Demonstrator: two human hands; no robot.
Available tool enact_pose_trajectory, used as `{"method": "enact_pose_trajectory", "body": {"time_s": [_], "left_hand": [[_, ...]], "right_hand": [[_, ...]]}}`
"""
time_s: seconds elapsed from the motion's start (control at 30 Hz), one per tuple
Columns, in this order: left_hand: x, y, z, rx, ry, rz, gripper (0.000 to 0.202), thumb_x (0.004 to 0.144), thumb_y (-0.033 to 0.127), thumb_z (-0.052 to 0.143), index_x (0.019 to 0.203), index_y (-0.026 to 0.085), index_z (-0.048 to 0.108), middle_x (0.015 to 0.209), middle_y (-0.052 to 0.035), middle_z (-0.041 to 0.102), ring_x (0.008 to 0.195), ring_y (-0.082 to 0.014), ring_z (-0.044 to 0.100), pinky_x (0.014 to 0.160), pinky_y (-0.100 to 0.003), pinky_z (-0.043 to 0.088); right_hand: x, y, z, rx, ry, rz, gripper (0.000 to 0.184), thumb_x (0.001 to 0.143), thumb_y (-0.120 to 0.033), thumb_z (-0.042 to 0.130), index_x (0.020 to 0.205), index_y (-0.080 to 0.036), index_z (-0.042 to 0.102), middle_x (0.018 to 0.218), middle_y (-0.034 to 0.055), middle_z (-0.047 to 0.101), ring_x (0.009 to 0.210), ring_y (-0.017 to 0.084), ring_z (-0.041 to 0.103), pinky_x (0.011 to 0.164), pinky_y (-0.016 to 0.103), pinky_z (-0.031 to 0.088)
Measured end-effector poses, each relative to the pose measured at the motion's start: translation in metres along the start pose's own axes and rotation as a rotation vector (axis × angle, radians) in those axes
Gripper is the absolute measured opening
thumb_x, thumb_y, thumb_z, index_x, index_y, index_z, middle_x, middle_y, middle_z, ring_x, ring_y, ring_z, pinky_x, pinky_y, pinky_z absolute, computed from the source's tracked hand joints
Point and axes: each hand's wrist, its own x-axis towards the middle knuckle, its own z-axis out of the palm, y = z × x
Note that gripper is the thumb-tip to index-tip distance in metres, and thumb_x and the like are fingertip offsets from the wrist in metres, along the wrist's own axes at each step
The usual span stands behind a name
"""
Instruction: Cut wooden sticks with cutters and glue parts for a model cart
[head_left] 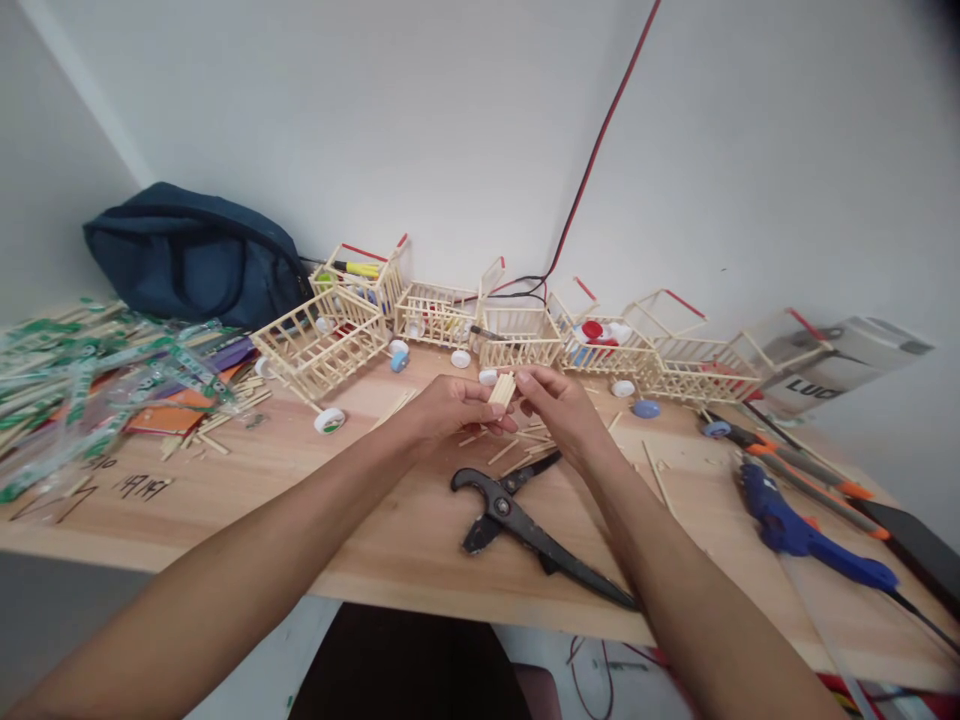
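My left hand and my right hand meet above the middle of the wooden table. Both pinch a small bundle of short wooden sticks, held tilted between the fingertips. Loose cut sticks lie on the table just under my hands. Black shears lie open in front of my wrists, blades pointing right and toward me.
A row of small stick-built carts with bottle-cap wheels lines the wall. A dark blue bag and a heap of stick packets are at left. A blue glue gun and orange-handled tools lie at right.
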Motion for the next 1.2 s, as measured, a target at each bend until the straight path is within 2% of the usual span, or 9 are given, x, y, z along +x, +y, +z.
{"method": "enact_pose_trajectory", "body": {"time_s": [0.23,0.47,0.7,0.8,0.97,1.1,1.2], "left_hand": [[0.0023,-0.0042,-0.0023,0.015,-0.040,0.000,0.029,0.066,0.036,0.075,0.076,0.008,0.071,0.071,-0.0080,0.071,0.047,-0.0052,0.045,0.045,-0.020,0.030],[0.0013,-0.0019,-0.0028,-0.026,-0.044,-0.056,0.031,0.062,0.036,0.079,0.075,0.009,0.071,0.071,-0.0081,0.071,0.050,-0.0064,0.050,0.047,-0.019,0.033],[0.0016,-0.0033,-0.0042,-0.012,-0.053,-0.052,0.029,0.064,0.035,0.078,0.077,0.010,0.072,0.071,-0.0076,0.071,0.051,-0.0063,0.051,0.048,-0.018,0.035],[0.0028,-0.0049,-0.0054,0.003,-0.045,-0.049,0.031,0.064,0.037,0.077,0.077,0.009,0.072,0.072,-0.0083,0.071,0.050,-0.0066,0.051,0.048,-0.019,0.035],[0.0029,-0.0043,-0.0055,0.058,-0.050,-0.032,0.029,0.067,0.037,0.074,0.073,0.010,0.072,0.067,-0.0063,0.069,0.051,-0.0070,0.051,0.048,-0.019,0.034],[0.0014,-0.0013,-0.0026,0.085,-0.061,-0.028,0.022,0.067,0.032,0.073,0.069,0.011,0.072,0.061,-0.0036,0.067,0.050,-0.0071,0.051,0.047,-0.019,0.034],[0.0011,-0.0004,-0.0016,0.088,-0.058,-0.057,0.017,0.068,0.029,0.072,0.069,0.011,0.071,0.065,-0.0040,0.069,0.054,-0.0085,0.056,0.050,-0.018,0.037]], "right_hand": [[-0.0010,-0.0025,-0.0001,0.009,0.033,-0.016,0.028,0.076,-0.047,0.067,0.079,-0.020,0.065,0.068,-0.0017,0.058,0.059,0.011,0.050,0.056,0.024,0.039],[-0.0008,-0.0021,-0.0001,-0.018,0.044,0.006,0.029,0.074,-0.048,0.067,0.075,-0.019,0.063,0.064,-0.0023,0.057,0.057,0.011,0.049,0.056,0.025,0.039],[-0.0013,-0.0001,-0.0003,-0.014,0.037,0.015,0.029,0.073,-0.048,0.068,0.076,-0.019,0.063,0.063,-0.0025,0.057,0.055,0.010,0.047,0.053,0.024,0.037],[-0.0019,0.0009,0.0001,-0.004,0.040,0.039,0.034,0.075,-0.053,0.065,0.078,-0.019,0.064,0.063,-0.0022,0.057,0.053,0.010,0.046,0.050,0.024,0.035],[-0.0043,-0.0028,0.0038,0.006,-0.020,0.093,0.039,0.075,-0.056,0.065,0.088,-0.019,0.068,0.066,-0.0016,0.059,0.054,0.010,0.047,0.049,0.023,0.035],[-0.0046,-0.0043,0.0055,0.016,-0.054,0.079,0.034,0.070,-0.052,0.070,0.076,-0.020,0.064,0.064,-0.0024,0.060,0.053,0.010,0.048,0.050,0.023,0.036],[-0.0040,-0.0033,0.0050,0.004,-0.072,0.090,0.034,0.070,-0.051,0.071,0.074,-0.019,0.062,0.060,-0.0034,0.058,0.050,0.009,0.047,0.050,0.023,0.036]]}}
